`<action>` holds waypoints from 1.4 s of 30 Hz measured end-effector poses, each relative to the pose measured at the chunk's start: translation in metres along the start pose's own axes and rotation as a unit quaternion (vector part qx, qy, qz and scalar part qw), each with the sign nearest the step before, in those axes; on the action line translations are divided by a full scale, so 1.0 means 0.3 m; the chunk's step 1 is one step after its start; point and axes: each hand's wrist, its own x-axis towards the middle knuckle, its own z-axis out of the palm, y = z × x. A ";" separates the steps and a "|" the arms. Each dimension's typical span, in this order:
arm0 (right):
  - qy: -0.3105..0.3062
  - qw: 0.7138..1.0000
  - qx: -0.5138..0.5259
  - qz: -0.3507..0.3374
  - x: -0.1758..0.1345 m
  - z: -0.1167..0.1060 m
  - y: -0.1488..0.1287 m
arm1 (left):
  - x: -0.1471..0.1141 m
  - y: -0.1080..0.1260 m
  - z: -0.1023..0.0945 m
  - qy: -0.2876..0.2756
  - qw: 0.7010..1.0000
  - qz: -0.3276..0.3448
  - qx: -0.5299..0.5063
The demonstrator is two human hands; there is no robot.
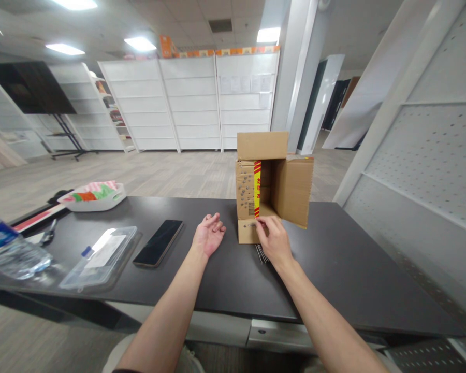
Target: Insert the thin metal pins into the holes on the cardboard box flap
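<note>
An open cardboard box [245, 186] stands on the dark table, its opening facing me and its flaps spread. Many small dark spots mark its left flap beside a yellow and red tape strip [257, 186]. My right hand [274, 238] is at the lower flap, thumb and fingers pinched together; what is between them, if anything, is hidden. Several thin metal sticks [261, 254] lie under this hand, partly covered. Left of the box, my left hand [209, 233] rests palm up with fingers loosely bent, holding nothing.
A black phone [158, 243] and a clear plastic case [101, 256] with a paper lie to the left. Beyond them are a water bottle [13, 251] and a white basket [97, 204] of colourful packets. A perforated white panel [431, 155] rises on the right.
</note>
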 end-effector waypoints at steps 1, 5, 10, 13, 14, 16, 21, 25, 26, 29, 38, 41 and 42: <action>-0.002 1.000 0.001 0.001 0.000 -0.001 0.000 | 0.001 0.000 -0.002 -0.001 1.000 0.000 0.000; -0.008 1.000 -0.001 0.005 -0.002 0.001 0.005 | -0.001 -0.001 -0.002 0.000 1.000 0.001 0.002; -0.018 1.000 -0.012 0.009 -0.002 0.007 0.011 | -0.005 0.000 0.004 0.002 1.000 0.000 0.003; -0.022 0.999 -0.021 0.018 0.000 0.007 0.011 | -0.004 -0.001 0.004 0.001 1.000 -0.002 0.000; -0.022 0.999 -0.024 0.022 0.000 0.007 0.011 | -0.003 -0.001 0.003 0.001 1.000 -0.002 -0.001; -0.024 0.999 -0.031 0.030 0.002 0.007 0.011 | -0.003 -0.002 0.003 0.002 1.000 -0.003 -0.001; -0.020 0.996 -0.067 0.054 0.004 0.009 0.014 | -0.003 -0.001 0.002 0.001 1.000 -0.002 0.002; -0.027 0.994 -0.081 0.063 0.003 0.011 0.019 | -0.002 0.000 0.001 0.002 1.000 -0.001 0.002; -0.027 0.994 -0.082 0.064 0.002 0.011 0.019 | -0.003 0.000 0.002 0.002 1.000 0.000 0.003; -0.028 0.994 -0.083 0.065 0.001 0.011 0.018 | -0.005 -0.001 0.004 0.004 1.000 0.002 0.005; -0.035 0.992 -0.098 0.071 0.000 0.010 0.019 | -0.004 -0.001 0.004 0.002 1.000 -0.001 0.003; -0.037 0.991 -0.107 0.074 0.001 0.010 0.019 | -0.003 -0.002 0.003 0.002 1.000 -0.001 0.004; -0.037 0.991 -0.108 0.073 0.001 0.010 0.019 | -0.004 -0.002 0.003 0.003 1.000 0.000 0.005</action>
